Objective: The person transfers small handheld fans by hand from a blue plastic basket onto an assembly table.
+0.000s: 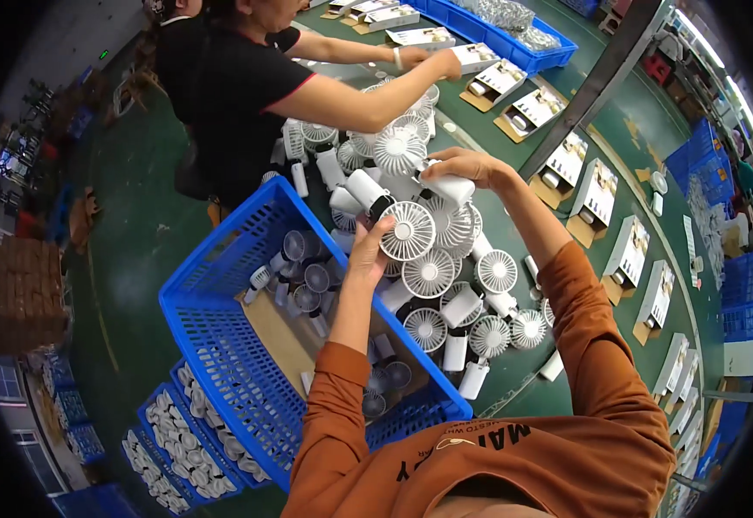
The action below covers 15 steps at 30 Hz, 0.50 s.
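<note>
My left hand point(371, 245) is closed round the neck of a white handheld fan point(407, 231), its round grille toward me and its handle pointing up and left. My right hand point(469, 167) grips another white handheld fan by its handle point(450, 188), with a round grille point(400, 149) up and left of it. Both are above a heap of similar white fans point(429, 274) on the green table point(514, 393). Beneath my left forearm stands a blue plastic crate point(221, 302) holding several more fans and a sheet of brown cardboard.
Across the heap, a person in black point(238, 95) reaches over the table toward open white boxes point(477, 57). More boxes point(595, 192) line the right side past a grey post point(605, 78). A blue tray point(527, 59) holds bagged parts. Blue trays of white parts point(179, 440) stand lower left.
</note>
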Available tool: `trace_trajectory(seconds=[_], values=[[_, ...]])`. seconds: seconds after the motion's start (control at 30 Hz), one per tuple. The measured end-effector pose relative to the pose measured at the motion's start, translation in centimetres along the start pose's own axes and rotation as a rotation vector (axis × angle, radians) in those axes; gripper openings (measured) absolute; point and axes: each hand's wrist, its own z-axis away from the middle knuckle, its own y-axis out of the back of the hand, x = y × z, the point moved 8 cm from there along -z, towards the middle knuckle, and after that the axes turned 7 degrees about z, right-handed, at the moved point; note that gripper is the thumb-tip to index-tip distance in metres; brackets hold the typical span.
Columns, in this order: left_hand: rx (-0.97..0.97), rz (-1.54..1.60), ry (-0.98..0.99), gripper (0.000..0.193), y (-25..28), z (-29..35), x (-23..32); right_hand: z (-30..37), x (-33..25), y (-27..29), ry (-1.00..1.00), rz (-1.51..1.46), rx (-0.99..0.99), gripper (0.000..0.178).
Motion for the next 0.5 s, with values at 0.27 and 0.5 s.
trace_trajectory(seconds=[0.27, 0.5], values=[[0.089, -0.269, 0.040, 0.055, 1.4, -5.4, -0.6, -4.4, 8.4, 7.6, -0.175, -0.013, 0.215, 0.067], [0.226, -0.632, -0.312, 0.070, 2.2, -10.3, -1.7, -8.5, 11.8, 10.3, -0.007, 0.309, 0.495, 0.058]])
